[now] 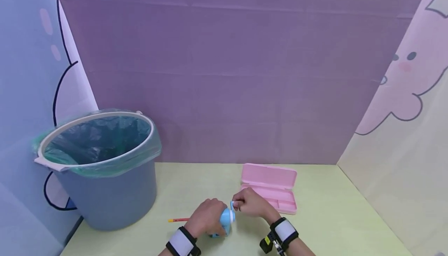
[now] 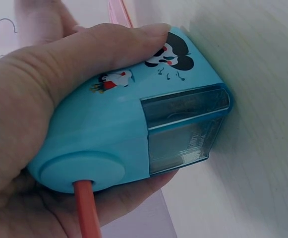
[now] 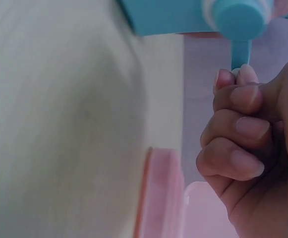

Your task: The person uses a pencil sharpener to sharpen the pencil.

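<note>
A light-blue crank pencil sharpener (image 2: 119, 114) with cartoon prints and a clear shavings drawer (image 2: 183, 136) stands on the table. My left hand (image 1: 207, 217) grips its body, thumb across the printed face. An orange-red pencil (image 2: 87, 210) sticks out of the round hole at its end; in the head view the pencil (image 1: 179, 220) points left past my left hand. At the opposite end, my right hand (image 1: 253, 203) pinches the knob of the crank handle (image 3: 240, 54) between thumb and forefinger, the other fingers curled. The pencil tip is hidden inside the sharpener.
Behind my right hand lies an opened pink pencil case (image 1: 269, 176), its lid tipped back. A large grey-blue bin (image 1: 112, 197) with a green plastic liner stands at the left. A purple backdrop (image 1: 224, 73) rises along the table's far edge (image 1: 315, 170).
</note>
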Action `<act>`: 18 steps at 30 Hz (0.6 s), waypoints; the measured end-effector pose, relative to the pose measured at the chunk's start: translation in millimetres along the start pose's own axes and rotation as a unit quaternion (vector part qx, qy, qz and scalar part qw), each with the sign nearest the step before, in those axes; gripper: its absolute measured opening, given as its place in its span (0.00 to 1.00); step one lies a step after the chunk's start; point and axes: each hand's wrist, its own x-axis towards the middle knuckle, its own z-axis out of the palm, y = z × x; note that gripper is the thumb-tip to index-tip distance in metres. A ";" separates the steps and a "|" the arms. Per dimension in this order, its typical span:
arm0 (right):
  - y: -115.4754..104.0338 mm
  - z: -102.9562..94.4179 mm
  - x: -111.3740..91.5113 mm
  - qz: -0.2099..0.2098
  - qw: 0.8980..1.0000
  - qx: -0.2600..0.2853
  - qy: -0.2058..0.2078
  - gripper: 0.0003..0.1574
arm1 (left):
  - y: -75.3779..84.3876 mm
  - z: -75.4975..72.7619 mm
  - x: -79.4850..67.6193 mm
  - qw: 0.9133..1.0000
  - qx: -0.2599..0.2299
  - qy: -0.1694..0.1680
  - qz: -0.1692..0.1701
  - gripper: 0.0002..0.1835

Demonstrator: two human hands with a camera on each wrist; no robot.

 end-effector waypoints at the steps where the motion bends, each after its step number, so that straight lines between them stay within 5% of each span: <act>1: 1.6 1.8 -0.9 0.000 1.000 -0.001 -0.003 0.13 | 0.5 0.5 -0.4 1.000 0.001 0.000 0.002 0.24; 18: 7.8 12.0 -0.8 -0.022 0.998 -0.052 -0.004 0.15 | -1.2 0.4 0.8 1.000 0.005 0.002 0.006 0.23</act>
